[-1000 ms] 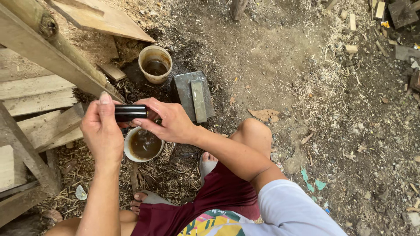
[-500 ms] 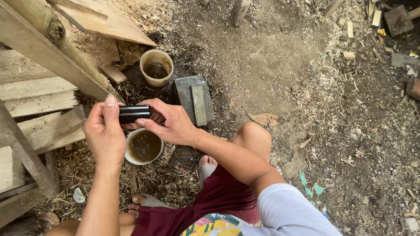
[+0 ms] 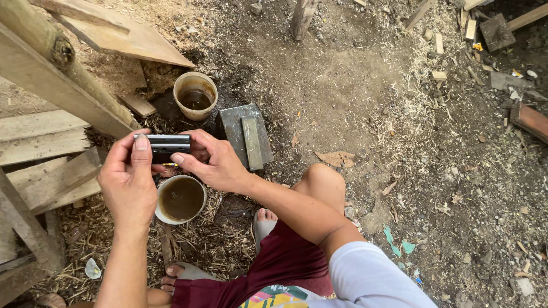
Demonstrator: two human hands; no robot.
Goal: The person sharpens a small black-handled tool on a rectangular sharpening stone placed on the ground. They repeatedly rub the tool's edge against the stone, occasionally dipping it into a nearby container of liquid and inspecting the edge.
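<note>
A short, flat, dark metal blade with a bright ground edge along its top (image 3: pixel 165 142) is held level in the air between both hands, above a pale round cup of murky brown liquid (image 3: pixel 181 199) that stands on the littered ground. The left hand (image 3: pixel 128 179) is closed on the blade's left end: the thumb lies flat across the near face with its nail up, and the other fingers curl behind, so only a narrow gap shows in the grip. The right hand (image 3: pixel 214 162) pinches the right end, the forefinger bent along the lower edge and the thumb pressing from the far side, the remaining fingers folded in loosely. Just beyond the right hand lies a grey rectangular sharpening stone (image 3: pixel 253 142) resting lengthways on a darker grey slab (image 3: pixel 231 126), both wet-looking and flat on the dirt. Further up sits a second tan plastic cup holding dark water (image 3: pixel 195 95), near the foot of a slanting rough wooden post (image 3: pixel 68 74). Weathered planks (image 3: pixel 40 148) stack at the left edge. The person squats, a bare knee (image 3: pixel 325 177) raised beside the stone, maroon shorts (image 3: pixel 274 262) below and toes (image 3: pixel 265 219) showing on straw and wood shavings.
</note>
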